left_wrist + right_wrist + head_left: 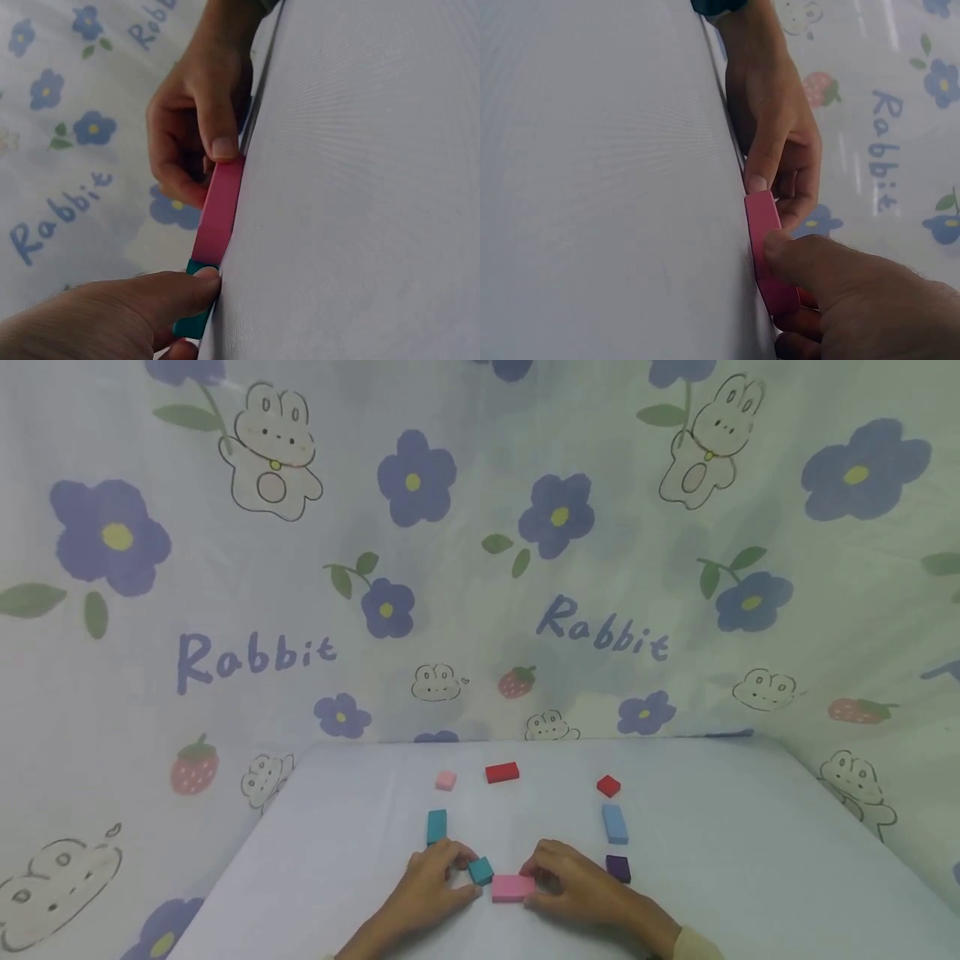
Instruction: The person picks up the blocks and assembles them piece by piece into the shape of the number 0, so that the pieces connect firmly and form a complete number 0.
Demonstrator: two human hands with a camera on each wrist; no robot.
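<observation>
My left hand [431,889] pinches a small teal block [481,871] between thumb and fingers; in the left wrist view the thumb lies against the teal block [193,322]. Just to its right lies a longer pink block [510,888] on the white table. My right hand [573,885] grips the right end of that pink block, thumb on the near side and fingers behind, as the right wrist view shows for the pink block [763,232]. Whether the two blocks touch, I cannot quite tell.
Behind my left hand lies a teal bar [437,825]. Farther back sit a light pink block [446,780] and a red bar [502,772]. On the right are a red block [608,786], a light blue bar [615,823] and a dark purple block [618,868].
</observation>
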